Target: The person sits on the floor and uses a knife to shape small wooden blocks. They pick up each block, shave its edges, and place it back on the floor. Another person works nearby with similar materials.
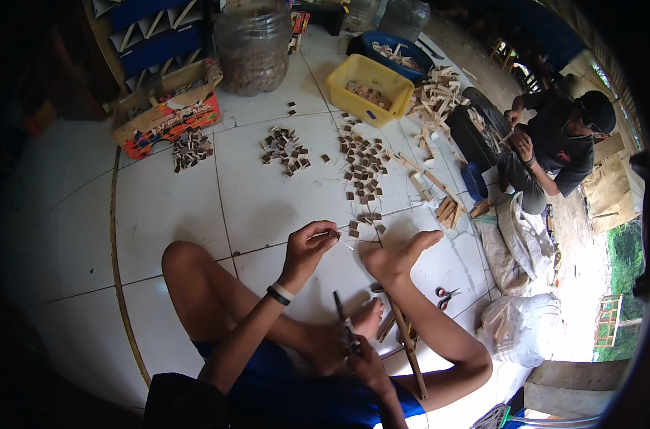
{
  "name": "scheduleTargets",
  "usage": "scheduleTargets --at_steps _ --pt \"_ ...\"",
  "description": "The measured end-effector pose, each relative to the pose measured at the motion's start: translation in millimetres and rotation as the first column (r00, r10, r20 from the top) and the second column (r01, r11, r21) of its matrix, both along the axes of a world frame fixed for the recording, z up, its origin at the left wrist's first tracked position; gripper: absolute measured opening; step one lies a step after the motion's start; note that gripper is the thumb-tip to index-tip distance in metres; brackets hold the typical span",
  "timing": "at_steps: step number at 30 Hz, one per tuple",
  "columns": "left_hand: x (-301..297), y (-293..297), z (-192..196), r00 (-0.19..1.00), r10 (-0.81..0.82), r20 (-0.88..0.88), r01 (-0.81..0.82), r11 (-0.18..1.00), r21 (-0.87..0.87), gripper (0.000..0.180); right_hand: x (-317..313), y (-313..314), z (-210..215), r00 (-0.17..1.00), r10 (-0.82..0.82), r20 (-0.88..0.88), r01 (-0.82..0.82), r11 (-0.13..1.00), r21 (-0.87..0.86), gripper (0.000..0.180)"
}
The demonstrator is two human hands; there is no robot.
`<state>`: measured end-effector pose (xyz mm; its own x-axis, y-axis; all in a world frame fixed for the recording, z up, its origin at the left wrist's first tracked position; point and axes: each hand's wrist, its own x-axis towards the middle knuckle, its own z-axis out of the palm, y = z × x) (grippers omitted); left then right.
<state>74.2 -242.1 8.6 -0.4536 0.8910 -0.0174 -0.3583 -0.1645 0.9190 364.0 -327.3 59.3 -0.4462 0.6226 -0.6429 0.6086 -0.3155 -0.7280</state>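
I see the left hand (310, 247) raised, pinching a small piece (335, 234); apart, lower, the right hand (365, 362) grips a tool (345, 323).

Mounted on the head, facing down and forward over the tiled floor (171, 193). Close above left hand (309, 247) and right hand (366, 363), bending wide toward the rim.

Floor (167, 207): we see it white and tiled.
Brown pieces (360, 159): we see several loose groups.
Far side: we see a carton (189, 118) and a yellow tub (350, 101).
Scissors (447, 297): we find them at right.
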Motion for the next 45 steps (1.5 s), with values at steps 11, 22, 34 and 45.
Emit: scheduleTargets --at_steps 11,22,34,45 --pt "14.3 -65.7 75.2 0.982 0.085 0.17 -0.103 0.99 0.101 0.027 -64.8 -0.7 54.2 0.943 -0.028 -0.331 0.118 0.96 0.255 0.058" --pt "23.8 -73.4 76.2 0.988 0.091 0.126 -0.102 0.991 0.082 0.028 -69.9 -7.7 77.8 0.955 -0.029 -0.295 0.093 0.974 0.208 0.061" --pt "24.5 -73.5 82.0 0.983 0.167 0.082 -0.173 0.982 0.08 0.027 -72.8 -6.0 83.1 0.951 -0.005 -0.308 0.078 0.971 0.226 0.061" --pt "22.7 -76.6 83.5 0.977 0.182 0.111 -0.192 0.977 0.092 0.027 -76.9 -5.9 84.7 0.96 0.029 -0.28 0.049 0.962 0.269 0.06"
